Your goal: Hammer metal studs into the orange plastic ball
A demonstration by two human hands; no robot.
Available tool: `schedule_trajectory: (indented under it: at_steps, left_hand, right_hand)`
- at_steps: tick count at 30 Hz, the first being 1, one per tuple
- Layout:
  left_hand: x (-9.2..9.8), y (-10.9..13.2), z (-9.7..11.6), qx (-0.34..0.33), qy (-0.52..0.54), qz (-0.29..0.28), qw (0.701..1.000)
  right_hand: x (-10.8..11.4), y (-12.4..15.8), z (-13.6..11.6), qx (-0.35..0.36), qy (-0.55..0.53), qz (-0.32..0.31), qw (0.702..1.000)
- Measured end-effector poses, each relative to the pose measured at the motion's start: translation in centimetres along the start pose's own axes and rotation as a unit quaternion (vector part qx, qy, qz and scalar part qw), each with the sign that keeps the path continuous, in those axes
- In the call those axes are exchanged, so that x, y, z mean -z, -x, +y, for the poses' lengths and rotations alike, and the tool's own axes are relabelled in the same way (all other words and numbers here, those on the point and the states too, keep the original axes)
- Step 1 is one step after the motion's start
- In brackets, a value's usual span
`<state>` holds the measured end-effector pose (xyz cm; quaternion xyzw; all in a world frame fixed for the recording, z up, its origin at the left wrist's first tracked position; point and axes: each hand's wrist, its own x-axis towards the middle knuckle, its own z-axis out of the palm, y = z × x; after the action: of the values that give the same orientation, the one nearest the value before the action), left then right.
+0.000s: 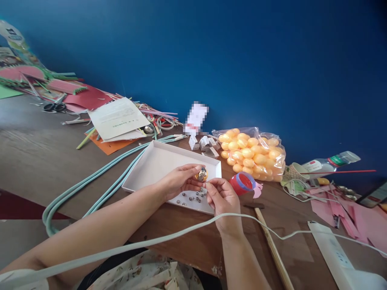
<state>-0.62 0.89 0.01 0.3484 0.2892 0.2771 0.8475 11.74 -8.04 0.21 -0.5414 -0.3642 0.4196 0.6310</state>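
Observation:
Over a shallow white tray (161, 155), my left hand (179, 181) holds a small shiny ball (201, 174), gold and silver, between thumb and fingers. Close beside it, my right hand (223, 196) is pinched near the ball's lower side; whatever lies between its fingertips is too small to make out. Several small metal beads (191, 198) lie in the tray's near part, below my hands. To the right of my right hand is a red cup with a blue rim (242, 183).
A bag of orange balls (252, 155) leans by the blue wall. Pale green tubing (99, 177) loops at left; a white cable crosses over my right wrist. A hammer (270, 241) and power strip (332, 249) lie right. Papers (116, 119) and scissors (55, 105) are back left.

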Motion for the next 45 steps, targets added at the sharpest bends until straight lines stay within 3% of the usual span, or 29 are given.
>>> schedule_trajectory:
  at_steps: [19,45]
  left_hand:
    - [-0.9,0.7,0.0,-0.010,-0.103,0.008,0.995]
    - [-1.0,0.8,0.1,-0.014,-0.147,0.011,0.989]
  right_hand:
    - [1.2,-0.2,0.5,-0.109,-0.104,-0.030,0.988]
    - [1.1,-0.2,0.6,-0.113,-0.113,-0.029,0.987]
